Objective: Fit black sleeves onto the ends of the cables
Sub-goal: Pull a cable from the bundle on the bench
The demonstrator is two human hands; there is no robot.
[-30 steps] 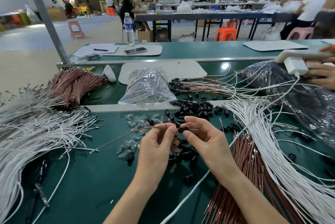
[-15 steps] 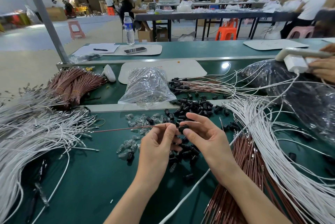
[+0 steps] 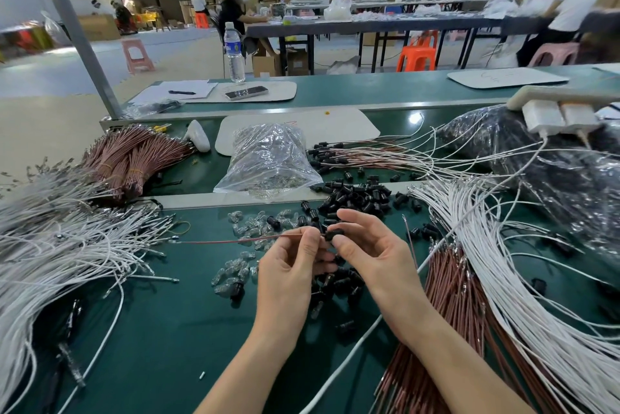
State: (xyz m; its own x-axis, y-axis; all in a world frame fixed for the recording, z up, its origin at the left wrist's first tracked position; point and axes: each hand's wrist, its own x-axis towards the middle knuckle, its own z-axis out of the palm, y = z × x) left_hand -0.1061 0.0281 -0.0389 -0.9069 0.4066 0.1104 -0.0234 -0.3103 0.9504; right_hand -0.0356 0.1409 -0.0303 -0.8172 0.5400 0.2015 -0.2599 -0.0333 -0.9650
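My left hand pinches a thin brown cable near its right end; the cable runs level to the left over the green table. My right hand pinches a black sleeve between thumb and forefinger, right at the cable's tip. Whether the tip is inside the sleeve is hidden by my fingers. A loose pile of black sleeves lies just beyond my hands, and more lie under them.
White cables fan out at left, white cables and brown cables at right. A brown bundle and a clear bag lie behind. Clear caps are scattered nearby. A power strip sits on a black bag.
The cable's free left end has risen from slanting down to lying level. Another person's hand at the right edge has left the view. My hands stay together.
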